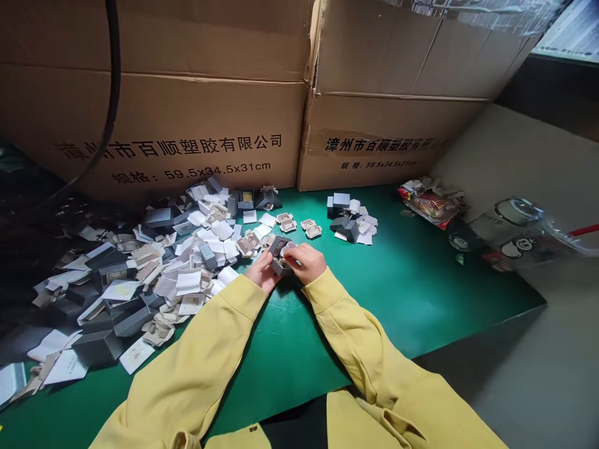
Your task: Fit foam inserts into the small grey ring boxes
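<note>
Yellow sleeves (219, 355) reach forward from the near edge of the green table (412, 293). The left hand (261, 272) and right hand (306, 262) meet near the table's middle, both closed around a small grey box (279, 259), its lid open, held just above the surface. A heap of grey boxes and white cards (140, 280) spreads toward the left edge. A smaller cluster of boxes (349, 219) sits near the far edge, below two cardboard cartons (187, 125). A clear plastic jar (505, 234) lies off the right edge.
</note>
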Tool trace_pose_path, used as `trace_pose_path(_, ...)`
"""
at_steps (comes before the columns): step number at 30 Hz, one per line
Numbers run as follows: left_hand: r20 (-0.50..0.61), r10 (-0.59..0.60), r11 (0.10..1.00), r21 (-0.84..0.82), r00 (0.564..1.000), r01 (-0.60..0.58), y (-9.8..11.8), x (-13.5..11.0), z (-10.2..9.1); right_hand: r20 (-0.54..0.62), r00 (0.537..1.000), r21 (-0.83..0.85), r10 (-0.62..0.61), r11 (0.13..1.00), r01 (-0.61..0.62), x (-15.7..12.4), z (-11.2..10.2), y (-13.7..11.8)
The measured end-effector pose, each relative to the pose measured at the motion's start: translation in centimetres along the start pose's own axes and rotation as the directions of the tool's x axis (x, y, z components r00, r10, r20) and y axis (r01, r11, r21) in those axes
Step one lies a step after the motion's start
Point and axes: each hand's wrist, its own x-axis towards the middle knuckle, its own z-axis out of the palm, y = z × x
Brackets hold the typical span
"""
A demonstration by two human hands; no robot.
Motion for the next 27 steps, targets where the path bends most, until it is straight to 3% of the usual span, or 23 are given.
trace_pose_path(14, 0.026, 0.052, 0.998, 0.035, 0.998, -0.053, -0.59, 0.54, -0.55, 0.151, 0.982, 0.183, -0.115, 0.979, 0.087, -0.16, 0.76, 0.61)
trace_pose_path(27, -0.006, 0.063, 0.995, 0.078, 0.998, -0.062, -0.68, 0.51, -0.86, 0.216, 0.963, 0.194, -0.161, 0.974, 0.119, -0.27, 0.93, 0.43)
